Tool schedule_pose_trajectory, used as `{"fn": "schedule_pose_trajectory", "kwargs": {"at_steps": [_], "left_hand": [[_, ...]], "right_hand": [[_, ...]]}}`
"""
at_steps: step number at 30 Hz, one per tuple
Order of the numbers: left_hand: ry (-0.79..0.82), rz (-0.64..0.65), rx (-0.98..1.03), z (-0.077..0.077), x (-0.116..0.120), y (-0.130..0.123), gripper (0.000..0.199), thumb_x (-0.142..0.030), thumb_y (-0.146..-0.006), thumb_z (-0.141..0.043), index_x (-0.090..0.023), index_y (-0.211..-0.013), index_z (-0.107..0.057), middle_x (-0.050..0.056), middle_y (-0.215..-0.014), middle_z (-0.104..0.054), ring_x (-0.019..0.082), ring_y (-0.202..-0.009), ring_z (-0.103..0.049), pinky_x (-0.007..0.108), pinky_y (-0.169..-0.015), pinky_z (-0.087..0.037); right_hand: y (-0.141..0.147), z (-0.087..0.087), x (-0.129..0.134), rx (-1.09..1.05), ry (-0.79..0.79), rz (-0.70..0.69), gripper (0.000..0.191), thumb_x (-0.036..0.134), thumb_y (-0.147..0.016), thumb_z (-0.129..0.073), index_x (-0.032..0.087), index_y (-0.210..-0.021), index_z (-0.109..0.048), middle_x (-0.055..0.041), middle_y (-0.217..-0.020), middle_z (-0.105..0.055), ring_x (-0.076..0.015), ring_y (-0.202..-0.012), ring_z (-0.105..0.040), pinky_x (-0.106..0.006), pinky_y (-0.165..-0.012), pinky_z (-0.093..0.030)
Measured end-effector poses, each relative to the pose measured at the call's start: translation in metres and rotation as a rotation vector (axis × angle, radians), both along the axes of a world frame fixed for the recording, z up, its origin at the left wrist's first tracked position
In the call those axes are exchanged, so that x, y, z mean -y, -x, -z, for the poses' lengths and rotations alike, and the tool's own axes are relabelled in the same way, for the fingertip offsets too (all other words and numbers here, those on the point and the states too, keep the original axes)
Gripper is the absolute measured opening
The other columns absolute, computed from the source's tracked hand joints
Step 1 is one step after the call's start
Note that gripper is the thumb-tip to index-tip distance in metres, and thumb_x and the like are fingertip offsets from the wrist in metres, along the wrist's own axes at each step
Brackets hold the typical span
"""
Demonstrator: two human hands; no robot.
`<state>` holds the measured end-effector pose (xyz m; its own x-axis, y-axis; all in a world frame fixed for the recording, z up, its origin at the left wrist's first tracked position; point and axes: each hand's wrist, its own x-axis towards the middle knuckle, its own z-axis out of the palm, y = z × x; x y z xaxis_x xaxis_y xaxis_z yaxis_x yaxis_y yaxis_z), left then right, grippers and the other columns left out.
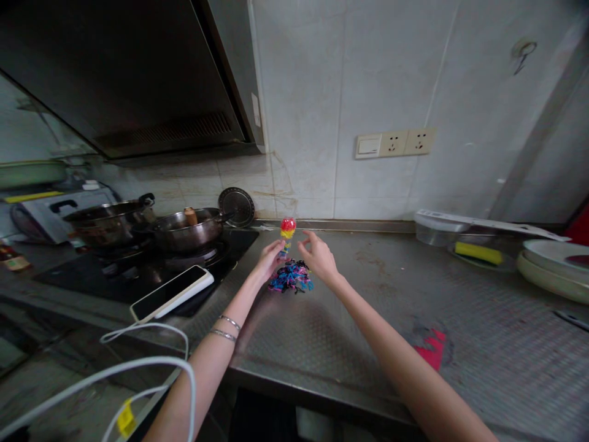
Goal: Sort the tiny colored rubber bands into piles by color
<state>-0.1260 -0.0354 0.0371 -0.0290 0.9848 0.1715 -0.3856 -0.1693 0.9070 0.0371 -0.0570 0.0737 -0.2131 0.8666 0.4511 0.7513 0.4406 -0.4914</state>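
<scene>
My left hand [270, 260] is closed around a small upright clear container [288, 234] with red at the top, yellow below it and some blue lower down. Beneath it, a loose pile of small elastic bands [291, 277] in blue, pink and black lies on the metal counter. Just right of the container is my right hand [319, 258], index finger and thumb stretched out and apart. Nothing shows between those fingers, and a gap separates them from the container.
At left, two metal pans [188, 230] stand on the black gas stove [138, 270], with a round lid [236, 207] behind. A white phone-like device [172, 293] and white cable [151, 362] are near my left arm. Stacked plates [552, 270] and a yellow sponge [478, 253] sit right.
</scene>
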Motion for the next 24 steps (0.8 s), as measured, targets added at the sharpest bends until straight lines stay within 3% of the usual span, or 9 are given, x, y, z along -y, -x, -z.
{"fn": "schedule_pose_trajectory", "kwargs": {"at_steps": [4, 7, 12, 16, 20, 24], "left_hand": [[0.004, -0.005, -0.041, 0.005, 0.000, -0.007, 0.033, -0.034, -0.069, -0.064, -0.015, -0.096, -0.061, 0.004, -0.080, -0.062, 0.009, -0.054, -0.054, 0.025, -0.051, -0.049], [0.005, 0.001, -0.076, 0.009, -0.001, -0.012, 0.033, -0.035, -0.070, -0.062, -0.015, -0.096, -0.062, 0.005, -0.084, -0.061, 0.009, -0.056, -0.054, 0.024, -0.050, -0.049], [0.019, -0.020, -0.076, 0.008, -0.002, -0.015, 0.034, -0.038, -0.070, -0.062, -0.014, -0.093, -0.061, 0.005, -0.076, -0.062, 0.010, -0.053, -0.055, 0.024, -0.048, -0.048], [0.035, -0.038, 0.044, 0.005, -0.004, -0.014, 0.035, -0.044, -0.076, -0.052, -0.014, -0.094, -0.056, 0.006, -0.072, -0.063, 0.014, -0.057, -0.060, 0.028, -0.052, -0.050], [0.073, -0.132, 0.101, 0.005, -0.005, -0.010, 0.021, -0.031, -0.077, -0.053, -0.012, -0.084, -0.054, 0.006, -0.066, -0.063, 0.017, -0.058, -0.062, 0.029, -0.054, -0.050], [0.111, -0.218, 0.113, 0.004, -0.003, -0.008, 0.010, -0.021, -0.072, -0.055, -0.011, -0.073, -0.054, 0.004, -0.060, -0.061, 0.013, -0.051, -0.058, 0.025, -0.047, -0.048]], "right_hand": [[0.007, -0.021, -0.015, 0.035, -0.006, 0.041, 0.058, 0.054, -0.083, -0.026, 0.022, -0.132, -0.023, -0.0121, -0.121, -0.046, -0.0224, -0.098, -0.053, -0.034, -0.076, -0.042], [0.012, -0.024, -0.032, -0.007, 0.040, 0.009, 0.063, 0.058, -0.081, -0.028, 0.020, -0.131, -0.025, -0.0128, -0.115, -0.051, -0.0233, -0.099, -0.053, -0.035, -0.077, -0.042], [0.017, -0.018, -0.060, -0.168, 0.077, -0.134, 0.057, 0.056, -0.076, -0.043, 0.019, -0.119, -0.042, -0.0091, -0.100, -0.060, -0.0186, -0.087, -0.057, -0.031, -0.071, -0.046], [0.012, -0.021, -0.069, -0.404, 0.145, -0.288, 0.052, 0.050, -0.074, -0.049, 0.020, -0.116, -0.045, -0.0055, -0.093, -0.062, -0.0137, -0.073, -0.059, -0.024, -0.056, -0.049], [0.008, -0.027, -0.072, -0.603, 0.245, -0.397, 0.057, 0.045, -0.070, -0.056, 0.022, -0.119, -0.041, -0.0032, -0.087, -0.063, -0.0139, -0.073, -0.059, -0.019, -0.048, -0.048], [0.008, -0.030, -0.075, -0.768, 0.253, -0.383, 0.060, 0.044, -0.066, -0.060, 0.023, -0.119, -0.042, -0.0039, -0.088, -0.062, -0.0156, -0.076, -0.059, -0.020, -0.047, -0.048]]}}
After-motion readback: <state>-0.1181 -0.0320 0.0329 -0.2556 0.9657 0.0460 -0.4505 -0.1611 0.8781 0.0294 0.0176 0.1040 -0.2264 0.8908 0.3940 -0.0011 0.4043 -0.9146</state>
